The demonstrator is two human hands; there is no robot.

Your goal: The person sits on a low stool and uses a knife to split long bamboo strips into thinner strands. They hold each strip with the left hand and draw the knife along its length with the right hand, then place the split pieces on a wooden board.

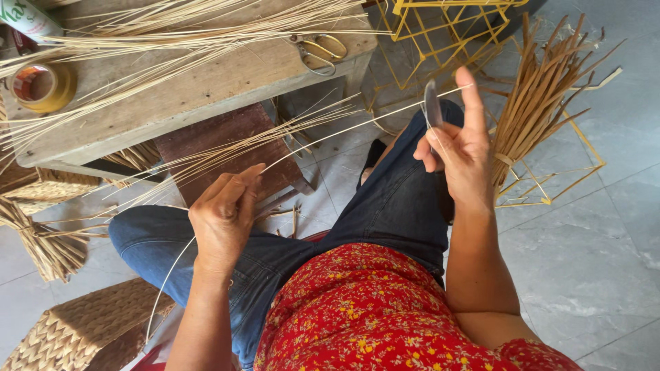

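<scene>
My left hand [223, 213] pinches a long thin pale cane strip [323, 136] above my left knee. The strip runs up and to the right to my right hand [459, 148], and behind my left hand it curves down past my thigh. My right hand grips a small knife [432, 104] with its blade upright against the strip, forefinger stretched upward. I sit in blue jeans and a red flowered top.
A low wooden bench [206, 86] ahead carries many cane strips [172, 31], scissors [320, 51] and a tape roll [41, 86]. Yellow wire frames [440, 27] and a bundle of brown strips [536, 103] stand at right. Woven baskets [82, 330] sit at left.
</scene>
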